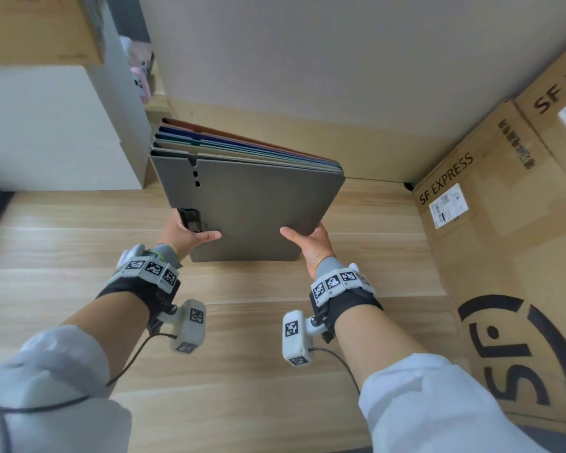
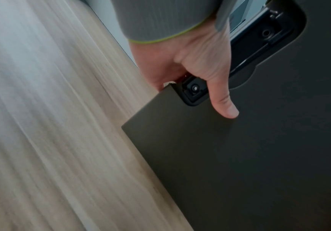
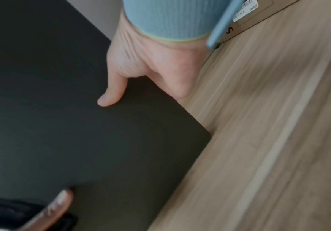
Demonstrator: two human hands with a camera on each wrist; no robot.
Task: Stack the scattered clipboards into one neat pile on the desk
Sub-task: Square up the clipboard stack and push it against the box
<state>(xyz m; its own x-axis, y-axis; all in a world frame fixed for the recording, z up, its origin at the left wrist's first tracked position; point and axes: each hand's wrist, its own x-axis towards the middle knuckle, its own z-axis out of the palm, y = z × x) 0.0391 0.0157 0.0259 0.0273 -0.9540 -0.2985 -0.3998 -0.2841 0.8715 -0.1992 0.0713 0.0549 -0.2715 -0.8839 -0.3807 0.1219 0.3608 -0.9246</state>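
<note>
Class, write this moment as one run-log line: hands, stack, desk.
left hand: grips stack near black clip | right hand: grips opposite corner | clipboard stack: gathered, tilted, near edge on desk

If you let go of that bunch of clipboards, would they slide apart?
Probably. The clipboards are loose flat boards, already fanned at the far edge, and only the left hand and right hand pinch them together. The covers look smooth, so likely slippery. They look stiff, not floppy.
</note>
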